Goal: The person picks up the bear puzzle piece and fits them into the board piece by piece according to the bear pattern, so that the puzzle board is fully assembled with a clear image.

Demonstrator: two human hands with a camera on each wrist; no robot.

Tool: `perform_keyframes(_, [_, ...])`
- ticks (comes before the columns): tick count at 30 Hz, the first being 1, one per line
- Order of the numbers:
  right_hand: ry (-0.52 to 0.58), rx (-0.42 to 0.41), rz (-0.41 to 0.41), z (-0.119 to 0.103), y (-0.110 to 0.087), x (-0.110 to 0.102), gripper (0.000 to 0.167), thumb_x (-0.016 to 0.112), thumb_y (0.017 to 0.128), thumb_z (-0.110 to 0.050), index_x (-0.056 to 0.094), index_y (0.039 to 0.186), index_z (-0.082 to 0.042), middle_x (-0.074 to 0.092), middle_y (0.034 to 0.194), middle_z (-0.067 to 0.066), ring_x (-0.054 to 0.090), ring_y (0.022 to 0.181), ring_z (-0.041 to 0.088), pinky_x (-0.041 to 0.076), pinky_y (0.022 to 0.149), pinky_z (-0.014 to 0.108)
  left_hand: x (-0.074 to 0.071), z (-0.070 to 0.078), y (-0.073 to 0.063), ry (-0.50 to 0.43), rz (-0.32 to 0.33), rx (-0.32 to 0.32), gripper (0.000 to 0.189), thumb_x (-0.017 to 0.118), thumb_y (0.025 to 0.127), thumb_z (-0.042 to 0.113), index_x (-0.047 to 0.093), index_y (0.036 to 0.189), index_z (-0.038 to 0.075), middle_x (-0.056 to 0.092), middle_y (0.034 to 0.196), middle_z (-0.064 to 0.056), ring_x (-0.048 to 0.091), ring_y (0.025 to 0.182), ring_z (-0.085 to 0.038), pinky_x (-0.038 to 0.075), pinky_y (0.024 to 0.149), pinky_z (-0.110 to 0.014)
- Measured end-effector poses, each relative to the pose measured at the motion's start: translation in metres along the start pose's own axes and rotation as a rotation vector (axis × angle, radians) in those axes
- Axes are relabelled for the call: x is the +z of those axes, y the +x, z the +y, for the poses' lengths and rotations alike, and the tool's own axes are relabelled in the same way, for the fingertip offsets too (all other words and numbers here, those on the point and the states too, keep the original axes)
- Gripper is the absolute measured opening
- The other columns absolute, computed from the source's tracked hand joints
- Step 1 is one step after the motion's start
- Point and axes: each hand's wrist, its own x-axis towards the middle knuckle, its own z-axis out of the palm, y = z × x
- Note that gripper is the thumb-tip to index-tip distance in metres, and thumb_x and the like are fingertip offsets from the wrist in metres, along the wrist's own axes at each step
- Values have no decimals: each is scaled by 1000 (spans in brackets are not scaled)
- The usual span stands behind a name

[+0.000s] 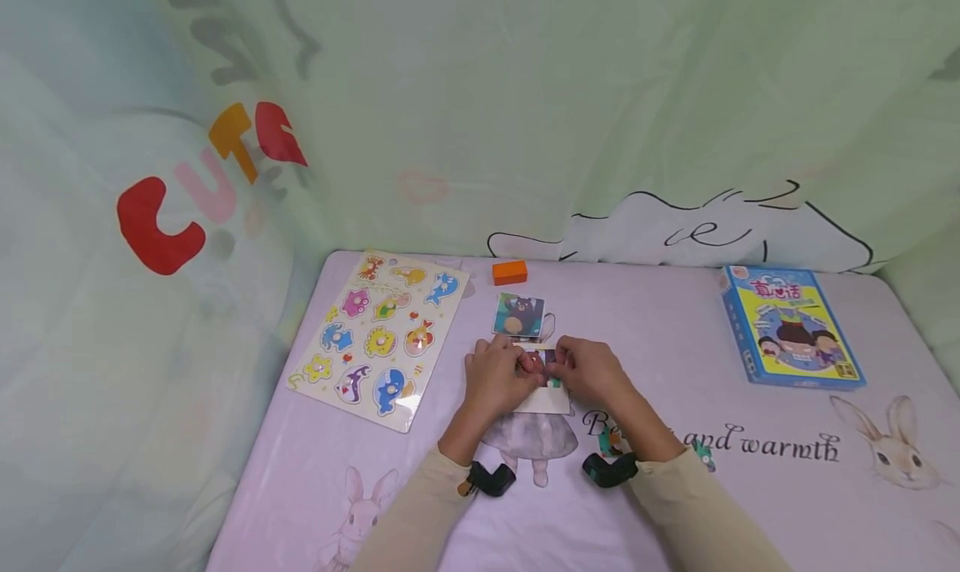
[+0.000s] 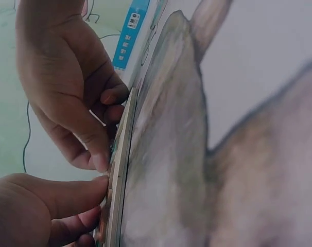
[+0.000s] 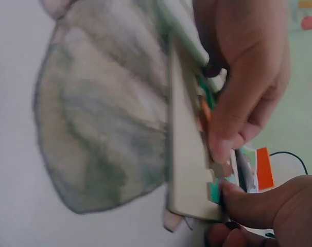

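A small pale puzzle board lies on the bed-like cloth in front of the person, with brown and teal picture pieces on its face. At its upper left side, the left hand pinches a puzzle piece between thumb and fingers. From the right, the right hand meets it, thumb and fingers pinching a teal-edged piece close over the board. Both thumbs nearly meet in the left wrist view, beside the board's edge. Just beyond the board is a bear picture card. The fingers hide part of the pieces.
An animal peg board lies at the left. An orange block stands at the back, and a blue and yellow game box is at the right. Loose picture pieces lie by the right forearm. Cloth walls rise around the surface.
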Motion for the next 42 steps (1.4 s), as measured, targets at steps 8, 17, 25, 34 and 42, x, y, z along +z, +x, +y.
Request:
perform_keyframes(8, [6,20,-20,0,-1,-3,18,74,93,-23,63,93,-10,55,72,5,52,69,19,39,57,28,-2,-8,4,-67,-35,22,7,77,88,25,70,84,25,57,93,5,48,93,-17,35,77,-35])
perform_keyframes(17, [38,20,-33,-1,-1,-4,11,72,93,-15,62,94,-10,54,73,5,50,68,19,38,57,29,-18,-27,9,-258,-109,-22,15,81,85,15,71,96,15,53,98,-2,50,88,-14,46,80,-29])
perform_keyframes(25, [36,-5,-57,2,-1,-7,8,69,91,-11,62,94,-9,54,75,4,50,68,18,39,58,29,-27,-32,9,-272,-166,-42,16,79,85,11,70,98,13,52,96,-3,49,86,-17,45,77,-29])
perform_keyframes(34, [23,0,-44,2,-2,-6,8,69,92,-12,62,95,-9,54,74,5,50,68,18,39,57,29,-27,-31,10,-271,-172,-39,15,80,86,11,71,97,13,52,97,-3,49,87,-17,46,79,-28])
perform_keyframes(42, [30,-37,-67,3,-10,-8,11,70,92,-13,63,98,-8,53,75,4,49,69,18,38,59,30,-26,-30,11,-289,-191,-36,15,78,87,12,71,100,12,51,98,-3,49,88,-17,44,78,-28])
